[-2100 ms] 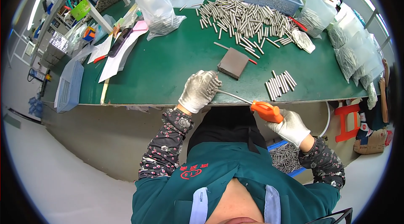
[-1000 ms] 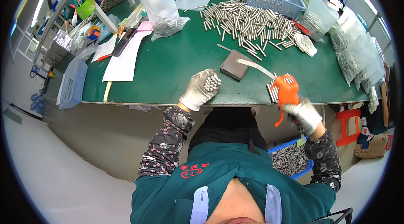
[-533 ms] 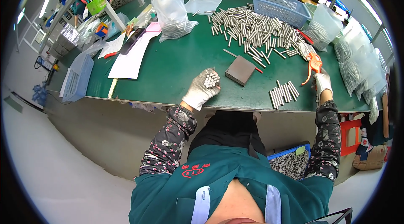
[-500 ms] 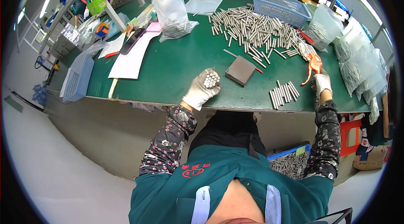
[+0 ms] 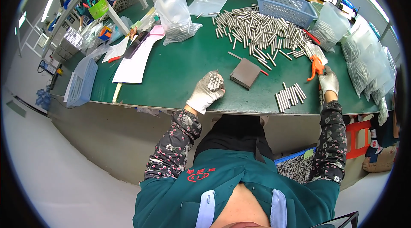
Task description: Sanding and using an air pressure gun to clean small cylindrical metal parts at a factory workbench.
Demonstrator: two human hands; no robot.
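Note:
My left hand (image 5: 206,94), in a white glove, rests on the green table near its front edge and grips a bundle of short metal rods (image 5: 214,82) held upright, ends showing. My right hand (image 5: 329,83), also gloved, lies at the table's right side with its fingers on an orange-handled tool (image 5: 316,66) that sits on the mat. A small row of metal rods (image 5: 290,96) lies between the hands, and a dark flat block (image 5: 245,73) sits just right of the left hand.
A large heap of metal rods (image 5: 257,28) covers the table's far middle. A blue basket (image 5: 284,5) stands behind it, clear bags of rods (image 5: 366,67) along the right edge, a clear bag (image 5: 175,16) and papers (image 5: 136,58) on the left, a blue tray (image 5: 81,84) at the left end.
My right hand carried the orange-handled tool from below the table's front edge up to the right side of the table. My left hand turned its rod bundle upright and stayed put.

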